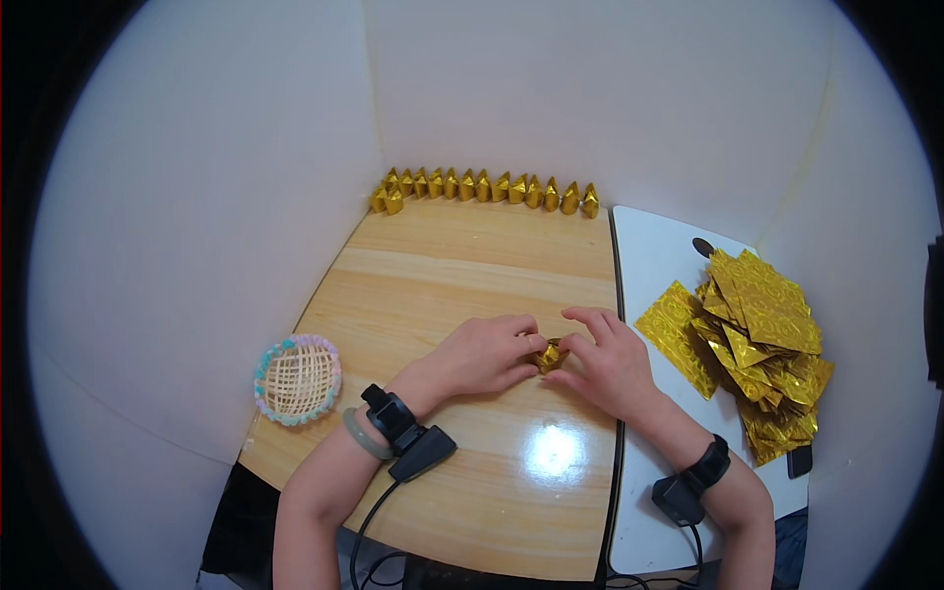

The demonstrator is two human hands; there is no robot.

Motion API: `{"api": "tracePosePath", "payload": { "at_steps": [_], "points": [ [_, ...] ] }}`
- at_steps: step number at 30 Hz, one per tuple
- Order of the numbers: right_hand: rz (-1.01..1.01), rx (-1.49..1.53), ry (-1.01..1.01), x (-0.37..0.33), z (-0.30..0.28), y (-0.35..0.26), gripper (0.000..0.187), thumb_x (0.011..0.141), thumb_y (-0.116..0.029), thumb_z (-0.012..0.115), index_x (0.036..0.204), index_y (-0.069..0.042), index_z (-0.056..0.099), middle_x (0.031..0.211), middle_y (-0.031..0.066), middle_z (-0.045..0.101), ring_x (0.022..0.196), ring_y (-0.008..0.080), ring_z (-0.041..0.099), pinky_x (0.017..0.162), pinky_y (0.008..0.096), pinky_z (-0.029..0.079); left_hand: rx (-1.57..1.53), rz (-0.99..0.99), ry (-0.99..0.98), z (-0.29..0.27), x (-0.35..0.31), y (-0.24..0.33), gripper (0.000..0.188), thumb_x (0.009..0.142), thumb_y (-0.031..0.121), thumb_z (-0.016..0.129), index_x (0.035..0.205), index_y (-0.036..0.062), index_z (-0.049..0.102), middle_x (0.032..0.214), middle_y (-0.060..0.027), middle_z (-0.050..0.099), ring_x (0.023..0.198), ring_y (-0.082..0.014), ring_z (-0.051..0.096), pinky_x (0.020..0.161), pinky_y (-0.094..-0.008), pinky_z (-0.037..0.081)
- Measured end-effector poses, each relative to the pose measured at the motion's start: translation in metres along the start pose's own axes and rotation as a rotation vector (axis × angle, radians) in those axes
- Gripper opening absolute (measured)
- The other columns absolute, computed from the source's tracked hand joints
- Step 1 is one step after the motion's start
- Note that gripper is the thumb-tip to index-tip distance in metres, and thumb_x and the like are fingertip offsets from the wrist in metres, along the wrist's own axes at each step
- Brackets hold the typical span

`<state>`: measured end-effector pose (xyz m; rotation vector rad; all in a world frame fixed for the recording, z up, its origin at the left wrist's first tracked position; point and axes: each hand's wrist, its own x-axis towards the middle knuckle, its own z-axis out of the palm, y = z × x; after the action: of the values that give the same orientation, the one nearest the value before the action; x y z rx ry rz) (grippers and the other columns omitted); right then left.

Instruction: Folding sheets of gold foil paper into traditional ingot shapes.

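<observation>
A small folded gold foil paper piece [549, 356] is held between my two hands just above the wooden table [472, 265]. My left hand [484, 354] grips its left side with thumb and fingers, partly covering it. From the right, my right hand [605, 364] pinches the piece with thumb and a finger, while another finger is raised. At the table's far edge stands a row of folded gold paper ingots [484, 185], with a couple more in front at its left end.
A round woven basket [298, 382] with a pastel rim sits at the left edge. On the white board [644, 246] at right lies a loose pile of gold foil paper sheets [767, 334]. White walls [492, 88] enclose the left, back and right. Cables hang from both wrist devices.
</observation>
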<state>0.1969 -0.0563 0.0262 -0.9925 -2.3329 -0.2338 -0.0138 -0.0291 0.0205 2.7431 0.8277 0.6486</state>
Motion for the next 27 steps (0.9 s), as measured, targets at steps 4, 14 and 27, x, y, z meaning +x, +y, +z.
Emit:
{"api": "tracePosePath", "payload": {
  "at_steps": [4,14,27],
  "points": [
    [-0.017,-0.006,0.001,-0.0003,0.0021,0.0012,0.033,0.059,-0.027,0.077,0.08,-0.01,0.057,0.112,0.0066,0.052,0.099,0.0247,0.053,0.075,0.0335,0.047,0.016,0.012,0.025,0.0003,0.0011,-0.0001,0.025,0.077,0.022,0.063,0.097,0.0102,0.055,0.091,-0.0061,0.054,0.081,-0.0257,0.057,0.064,-0.0358,0.049],
    [-0.033,-0.002,0.007,-0.0019,0.0034,0.003,0.031,0.059,-0.022,0.076,0.079,-0.01,0.056,0.113,0.0066,0.053,0.099,0.0249,0.053,0.073,0.0339,0.048,0.004,0.021,0.04,-0.0001,-0.0002,-0.0018,0.017,0.078,0.02,0.063,0.09,0.0116,0.054,0.092,-0.0047,0.055,0.074,-0.0259,0.057,0.058,-0.0362,0.047],
    [0.156,0.136,-0.042,-0.0059,0.0025,0.0022,0.035,0.064,-0.027,0.076,0.085,-0.01,0.054,0.11,0.0052,0.054,0.081,0.0243,0.06,0.064,0.033,0.05,-0.012,-0.047,0.05,0.0005,0.0012,0.0003,0.02,0.077,0.022,0.064,0.094,0.0128,0.056,0.089,-0.0034,0.055,0.074,-0.0254,0.057,0.058,-0.0351,0.046]
  ]
}}
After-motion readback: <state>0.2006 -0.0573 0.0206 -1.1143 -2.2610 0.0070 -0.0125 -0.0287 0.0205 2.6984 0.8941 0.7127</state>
